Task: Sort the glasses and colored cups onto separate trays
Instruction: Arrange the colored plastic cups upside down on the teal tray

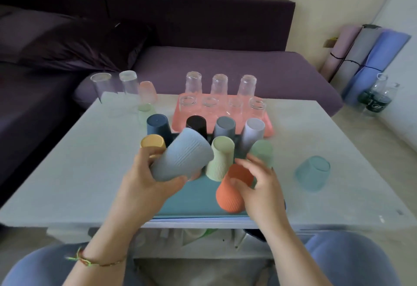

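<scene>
Nearest me, my left hand (144, 179) is wrapped round a pale blue-grey ribbed plastic cup (182, 158), held tilted above the teal rectangular tray (194, 200). My right hand (259, 186) curls its fingers over the base of an orange ribbed cup (232, 188), which leans at the tray's near right corner. So both hands are clamped on cups and neither is free to catch anything. That corner sits close to the near edge of the white counter (79, 172), and I judge a slipped grip would send the orange cup off it. The lifted cup's wide mouth hangs just beside a pale green ribbed cup (221, 160) and a yellow cup (152, 142). The upturned cups behind them stand packed, so one knock could topple several. Right of the tray a translucent teal tumbler (312, 172) stands alone on the counter, where my right forearm could sweep it. Farther on, the coral plastic tray (178, 125) lies right behind the teal one, carrying inverted clear glasses (219, 86); a shove on the near tray would jar them. At the far left corner, loose clear glasses (102, 86) and a pink tinted tumbler (147, 92) wait near the edge. Reaching them means passing over the crowd of cups, and the tinted ones could easily land on the wrong tray.
</scene>
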